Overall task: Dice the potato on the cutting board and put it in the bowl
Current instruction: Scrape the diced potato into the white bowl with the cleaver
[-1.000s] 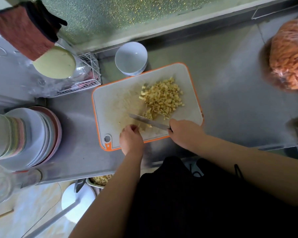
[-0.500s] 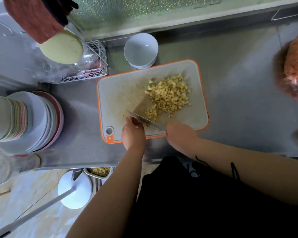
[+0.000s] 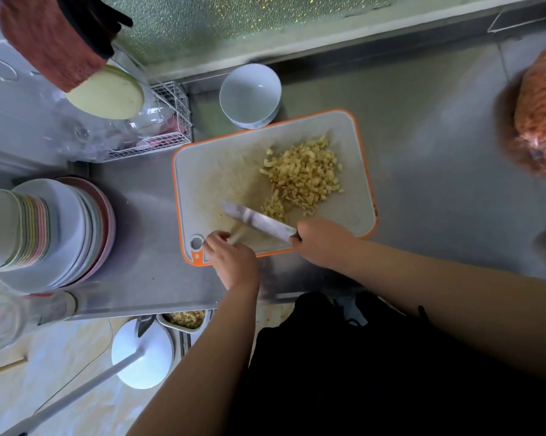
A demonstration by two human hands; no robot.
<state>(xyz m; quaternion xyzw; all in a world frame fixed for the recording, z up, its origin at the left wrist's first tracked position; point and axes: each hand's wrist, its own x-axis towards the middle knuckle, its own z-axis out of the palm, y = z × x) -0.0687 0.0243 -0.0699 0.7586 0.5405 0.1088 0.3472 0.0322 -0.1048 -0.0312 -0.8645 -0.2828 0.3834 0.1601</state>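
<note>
A pile of diced potato (image 3: 303,177) lies on the right half of the white, orange-rimmed cutting board (image 3: 215,171). My right hand (image 3: 323,242) grips the handle of a knife (image 3: 256,220) whose blade slants left across the board's near part. My left hand (image 3: 230,258) sits at the board's near left corner, fingertips pinching the last thin potato strips (image 3: 238,236) just under the blade. An empty white bowl (image 3: 249,94) stands behind the board's far left corner.
A stack of plates (image 3: 60,231) stands left on the steel counter (image 3: 438,152). A wire rack (image 3: 158,133) with clear plastic sits at back left. A bag of orange pieces (image 3: 539,114) lies at far right. Below the counter edge are a small tray of dice (image 3: 185,319) and a white lid (image 3: 142,354).
My left hand has slid left toward the board's corner, and short potato strips now show between its fingers and the blade. The knife stays slanted over the board's near part.
</note>
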